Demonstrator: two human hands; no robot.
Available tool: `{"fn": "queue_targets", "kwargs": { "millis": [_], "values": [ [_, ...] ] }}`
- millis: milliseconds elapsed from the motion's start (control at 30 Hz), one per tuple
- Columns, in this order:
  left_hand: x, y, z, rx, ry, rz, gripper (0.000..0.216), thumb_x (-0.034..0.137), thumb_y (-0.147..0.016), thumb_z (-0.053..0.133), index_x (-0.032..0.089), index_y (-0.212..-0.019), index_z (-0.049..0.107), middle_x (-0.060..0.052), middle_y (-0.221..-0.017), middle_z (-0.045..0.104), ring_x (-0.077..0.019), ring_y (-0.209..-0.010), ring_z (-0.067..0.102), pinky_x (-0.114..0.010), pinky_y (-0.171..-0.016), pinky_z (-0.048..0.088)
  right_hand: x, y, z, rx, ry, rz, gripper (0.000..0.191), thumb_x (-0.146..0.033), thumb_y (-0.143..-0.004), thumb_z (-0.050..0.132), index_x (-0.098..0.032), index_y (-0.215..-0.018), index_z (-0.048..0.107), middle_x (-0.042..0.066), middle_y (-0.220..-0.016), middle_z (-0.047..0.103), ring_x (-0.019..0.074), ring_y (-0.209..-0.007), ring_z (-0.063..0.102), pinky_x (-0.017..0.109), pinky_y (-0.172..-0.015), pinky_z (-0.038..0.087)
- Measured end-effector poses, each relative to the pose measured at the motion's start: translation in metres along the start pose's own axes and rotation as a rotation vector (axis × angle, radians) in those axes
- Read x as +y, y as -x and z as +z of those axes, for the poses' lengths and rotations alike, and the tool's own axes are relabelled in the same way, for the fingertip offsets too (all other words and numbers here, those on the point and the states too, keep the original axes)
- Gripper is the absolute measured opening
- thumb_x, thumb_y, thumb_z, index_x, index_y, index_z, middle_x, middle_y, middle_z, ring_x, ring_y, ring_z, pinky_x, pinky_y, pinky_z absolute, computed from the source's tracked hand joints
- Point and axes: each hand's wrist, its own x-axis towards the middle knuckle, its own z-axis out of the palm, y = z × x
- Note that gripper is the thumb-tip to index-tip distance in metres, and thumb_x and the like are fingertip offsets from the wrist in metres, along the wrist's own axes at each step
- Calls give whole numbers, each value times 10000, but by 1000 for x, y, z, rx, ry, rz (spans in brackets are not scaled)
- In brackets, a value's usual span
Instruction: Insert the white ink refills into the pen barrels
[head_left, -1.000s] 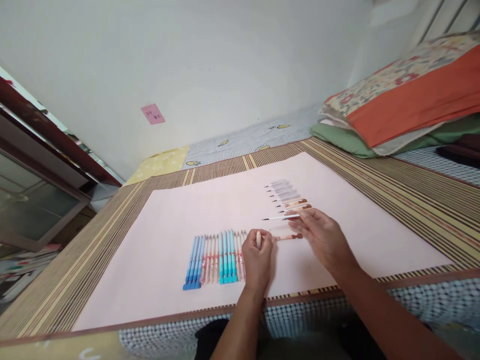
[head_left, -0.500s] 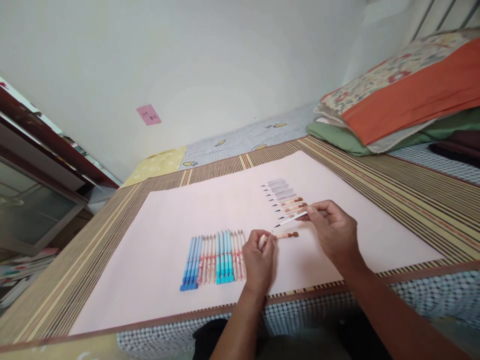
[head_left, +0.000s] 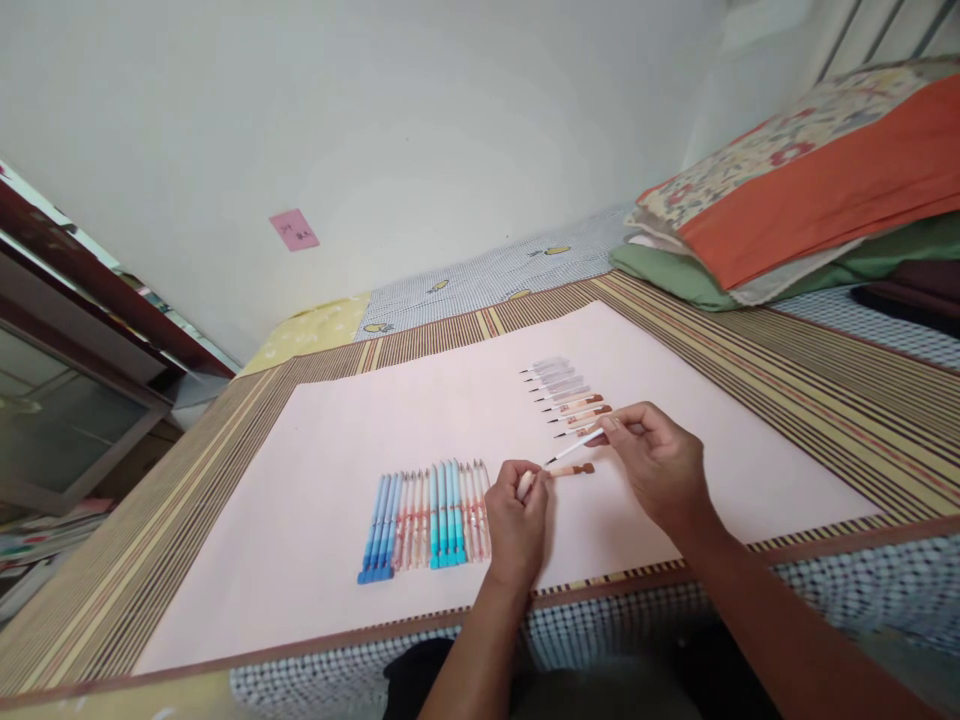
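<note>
My left hand [head_left: 517, 515] is closed around a cream pen barrel with a brown end [head_left: 577, 469], which sticks out to the right. A cream rounded piece [head_left: 525, 486] shows between its fingers. Pinched in my right hand [head_left: 664, 465] is a thin white pen refill [head_left: 576, 446], its dark tip slanting down-left close to my left fingertips. Whether the tip touches the barrel I cannot tell. Behind my hands lie several dark-tipped pens [head_left: 574, 405], some grey and some cream with brown ends. Left of my left hand is a row of blue, pink and turquoise pens [head_left: 424, 515].
Everything lies on a large pale pink sheet [head_left: 300, 560] over a striped mat [head_left: 217, 450]. Folded orange and floral bedding [head_left: 810, 190] is piled at the back right. A pink note [head_left: 294, 230] is stuck on the wall behind.
My right hand has moved slightly left and down, bringing the refill's tip closer to my left fingers. My left hand stays almost in place, still holding the barrel.
</note>
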Motion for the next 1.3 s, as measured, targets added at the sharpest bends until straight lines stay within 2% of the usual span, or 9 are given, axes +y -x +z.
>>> {"fn": "queue_targets", "kwargs": {
  "millis": [167,267,400,600,867,967,1100,1200,1300],
  "values": [
    [6,-1,-1,1,91,-4,210,390,-897,626,184,-855,634,24,-658,523,-118,-598,436,-235,-582,322,2,-1,-1,-116,-21,57,285,-487,-869,670,-215,-795,625,37,-678,710,194,-660,693,306,-626,577],
    [4,-6,-2,18,344,-115,275,444,-866,666,178,-848,599,47,-623,467,-96,-556,377,-226,-561,303,9,-4,-1,-186,-77,124,337,-532,-842,681,-208,-764,629,29,-654,692,177,-598,667,300,-583,566],
    [-3,-14,-4,42,636,-221,356,483,-828,716,188,-864,521,103,-542,332,-66,-476,242,-210,-484,199,21,-6,-3,-375,-86,242,374,-545,-794,711,-186,-712,643,40,-670,697,174,-587,666,312,-591,566],
    [-3,-17,-9,103,687,-223,364,465,-833,728,182,-859,500,111,-538,316,-47,-462,228,-198,-467,174,32,1,-6,-641,-69,370,281,-443,-771,740,-178,-742,649,14,-682,690,168,-584,669,298,-577,550],
    [1,-19,-15,116,688,-185,371,465,-821,741,151,-965,606,97,-545,339,-49,-470,271,-197,-470,200,25,10,3,-660,-67,368,281,-450,-783,700,-180,-732,642,6,-650,673,151,-547,635,283,-554,511],
    [7,-20,-16,103,803,-182,378,495,-844,695,140,-961,642,72,-562,379,-58,-478,305,-203,-476,243,28,9,4,-645,-88,364,313,-482,-782,707,-178,-736,649,10,-658,679,145,-540,630,280,-547,512],
    [9,-23,-17,150,981,-239,323,481,-827,681,161,-845,648,29,-606,481,-85,-516,418,-217,-512,345,35,7,2,-659,-89,362,318,-478,-798,709,-171,-746,645,24,-692,698,147,-559,639,281,-559,519],
    [6,-25,-19,159,950,-245,311,458,-789,720,152,-804,673,-26,-731,593,-127,-670,559,-241,-609,440,37,6,-3,-693,-85,353,299,-460,-826,690,-174,-753,641,21,-704,695,144,-576,637,277,-573,514],
    [2,-29,-24,166,863,-232,348,447,-756,768,127,-889,738,-18,-733,584,-103,-651,533,-215,-600,435,35,5,-10,-709,-66,346,286,-451,-832,686,-179,-752,643,14,-704,686,143,-588,629,275,-585,507]
  ]
}}
